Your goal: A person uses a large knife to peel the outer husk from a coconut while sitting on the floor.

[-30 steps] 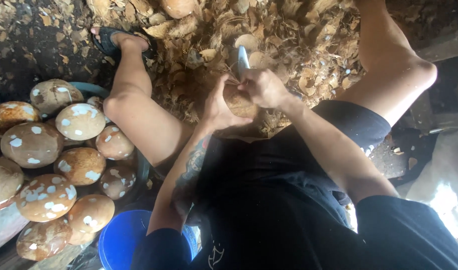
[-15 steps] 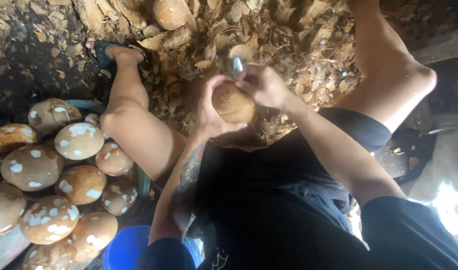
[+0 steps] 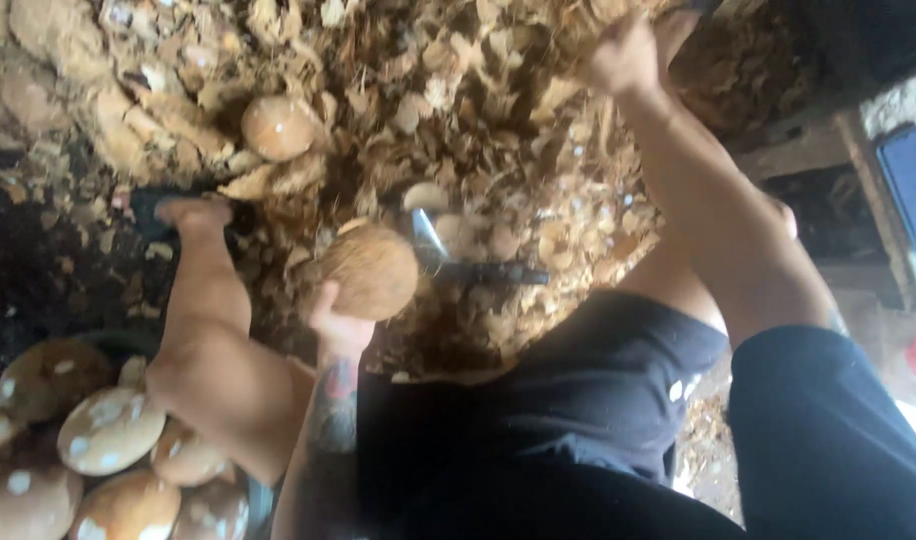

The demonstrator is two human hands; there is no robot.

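Rough fibrous brown coconut (image 3: pixel 370 270), shiny metal blade (image 3: pixel 428 232), dry matt husk scraps (image 3: pixel 458 100)

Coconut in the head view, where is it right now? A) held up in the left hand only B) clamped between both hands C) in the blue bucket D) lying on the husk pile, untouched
A: the coconut sits in the left hand, while the right hand is raised far off over the husk pile, not touching it.
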